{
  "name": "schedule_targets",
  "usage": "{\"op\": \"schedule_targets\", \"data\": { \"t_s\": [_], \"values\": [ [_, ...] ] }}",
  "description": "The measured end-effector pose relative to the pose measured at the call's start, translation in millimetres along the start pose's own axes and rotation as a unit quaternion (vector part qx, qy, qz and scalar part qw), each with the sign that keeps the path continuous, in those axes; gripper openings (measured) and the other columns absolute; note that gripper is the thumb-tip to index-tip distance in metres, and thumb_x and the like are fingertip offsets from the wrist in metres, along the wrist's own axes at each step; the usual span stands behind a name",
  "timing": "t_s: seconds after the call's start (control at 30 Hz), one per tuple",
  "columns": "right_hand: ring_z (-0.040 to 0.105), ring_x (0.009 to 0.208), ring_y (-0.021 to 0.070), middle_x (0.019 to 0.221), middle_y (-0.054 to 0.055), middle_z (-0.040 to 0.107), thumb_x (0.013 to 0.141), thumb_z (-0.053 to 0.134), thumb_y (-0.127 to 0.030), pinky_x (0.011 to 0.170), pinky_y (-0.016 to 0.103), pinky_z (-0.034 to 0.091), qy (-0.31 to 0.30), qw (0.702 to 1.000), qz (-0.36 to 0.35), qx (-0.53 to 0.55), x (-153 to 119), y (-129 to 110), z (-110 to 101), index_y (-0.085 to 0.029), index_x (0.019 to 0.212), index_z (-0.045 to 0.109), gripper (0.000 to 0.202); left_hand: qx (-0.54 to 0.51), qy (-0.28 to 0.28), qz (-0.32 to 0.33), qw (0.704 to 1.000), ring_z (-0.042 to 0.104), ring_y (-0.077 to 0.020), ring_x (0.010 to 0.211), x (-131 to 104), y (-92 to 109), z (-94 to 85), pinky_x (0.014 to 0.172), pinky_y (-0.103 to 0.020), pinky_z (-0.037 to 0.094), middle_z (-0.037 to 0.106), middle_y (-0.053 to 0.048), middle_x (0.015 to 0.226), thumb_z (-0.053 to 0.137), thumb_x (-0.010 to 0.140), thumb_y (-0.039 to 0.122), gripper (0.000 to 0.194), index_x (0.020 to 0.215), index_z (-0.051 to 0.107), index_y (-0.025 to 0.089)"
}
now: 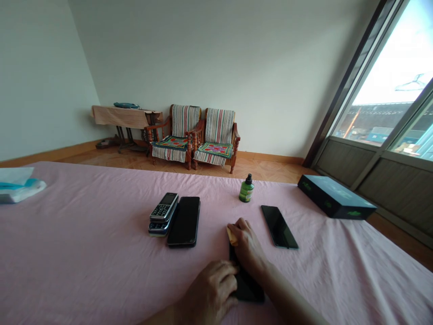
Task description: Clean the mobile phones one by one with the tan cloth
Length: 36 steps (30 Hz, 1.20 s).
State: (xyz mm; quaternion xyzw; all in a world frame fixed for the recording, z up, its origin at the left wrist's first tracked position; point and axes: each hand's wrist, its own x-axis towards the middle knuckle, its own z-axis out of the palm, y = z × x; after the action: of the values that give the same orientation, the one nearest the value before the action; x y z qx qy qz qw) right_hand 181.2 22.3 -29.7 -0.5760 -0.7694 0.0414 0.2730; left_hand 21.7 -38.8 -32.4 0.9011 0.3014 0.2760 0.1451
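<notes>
A black smartphone (249,289) lies on the pink cloth in front of me, partly covered by both hands. My left hand (211,289) grips its left edge with curled fingers. In my right hand (248,246) a small yellow cloth (232,236) is pinched and pressed against the phone's far end. To the right lies another dark smartphone (279,227), face up. Left of my hands is a black smartphone (184,221), seemingly on top of another. Beside it are stacked keypad phones (164,207). A small green bottle (246,189) with a black cap stands beyond my right hand.
The pink sheet (101,253) is wrinkled, with its far edge behind the bottle. A black box (334,198) lies at the right, and a tissue pack (22,185) at the far left. Two wooden armchairs (216,149) and a covered table (118,116) stand by the wall.
</notes>
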Motion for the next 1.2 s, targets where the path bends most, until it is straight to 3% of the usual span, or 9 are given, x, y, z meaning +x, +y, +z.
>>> {"op": "schedule_targets", "data": {
  "t_s": [0.33, 0.53, 0.7, 0.87, 1.03, 1.2],
  "values": [
    [0.050, 0.081, 0.0197, 0.081, 0.007, 0.053, 0.079, 0.043, 0.003, 0.072, 0.027, 0.037, 0.011, 0.995, 0.089, -0.040, -10, 30, -15, -0.015, 0.090, 0.070, 0.034, -0.008, -0.028, 0.000, 1.000, 0.058, -0.0231, 0.111, 3, 4, -7.8, 0.098, -0.036, 0.047, 0.064, -0.006, 0.118, 0.077, 0.073, 0.006, 0.024, 0.087, 0.061, 0.017],
    [0.049, 0.087, 0.0201, 0.088, 0.007, 0.056, 0.078, 0.043, 0.004, 0.074, 0.027, 0.037, 0.006, 0.999, 0.046, -0.025, -4, 24, -13, -0.019, 0.091, 0.069, 0.038, 0.018, -0.034, 0.010, 0.999, 0.060, -0.0249, 0.107, 2, 2, -4.3, 0.095, -0.038, 0.049, 0.065, -0.007, 0.116, 0.080, 0.071, 0.011, 0.025, 0.087, 0.062, 0.017],
    [0.049, 0.084, 0.0198, 0.081, 0.006, 0.055, 0.082, 0.045, 0.000, 0.074, 0.028, 0.037, 0.008, 0.998, 0.052, -0.026, -3, 41, -18, -0.018, 0.085, 0.069, 0.030, 0.020, -0.033, 0.013, 0.999, 0.059, -0.0253, 0.108, 2, 4, -6.1, 0.096, -0.039, 0.048, 0.065, -0.007, 0.116, 0.079, 0.072, 0.011, 0.025, 0.089, 0.062, 0.017],
    [0.051, 0.077, 0.0173, 0.079, 0.004, 0.053, 0.087, 0.044, -0.004, 0.068, 0.025, 0.039, -0.025, 0.999, 0.020, 0.013, -33, 40, -29, -0.018, 0.082, 0.064, 0.025, 0.019, -0.043, 0.014, 0.999, 0.059, -0.0260, 0.110, 4, 6, -10.7, 0.097, -0.040, 0.048, 0.065, -0.007, 0.117, 0.079, 0.073, 0.011, 0.024, 0.090, 0.062, 0.017],
    [0.052, 0.077, 0.0190, 0.082, 0.007, 0.053, 0.084, 0.040, 0.002, 0.065, 0.026, 0.040, -0.072, 0.997, 0.022, 0.020, -74, 27, -37, -0.016, 0.097, 0.064, 0.033, 0.022, -0.061, 0.005, 0.998, 0.058, -0.0264, 0.113, 4, 4, -9.4, 0.100, -0.041, 0.048, 0.064, -0.009, 0.121, 0.077, 0.073, 0.009, 0.023, 0.091, 0.063, 0.016],
    [0.051, 0.082, 0.0194, 0.085, 0.007, 0.053, 0.078, 0.042, 0.005, 0.068, 0.026, 0.039, -0.086, 0.996, 0.028, 0.020, -69, 20, -40, -0.017, 0.092, 0.064, 0.034, 0.022, -0.072, -0.010, 0.997, 0.056, -0.0261, 0.117, 6, 3, -6.9, 0.103, -0.039, 0.047, 0.063, -0.010, 0.122, 0.075, 0.074, 0.005, 0.025, 0.093, 0.063, 0.015]
  ]
}}
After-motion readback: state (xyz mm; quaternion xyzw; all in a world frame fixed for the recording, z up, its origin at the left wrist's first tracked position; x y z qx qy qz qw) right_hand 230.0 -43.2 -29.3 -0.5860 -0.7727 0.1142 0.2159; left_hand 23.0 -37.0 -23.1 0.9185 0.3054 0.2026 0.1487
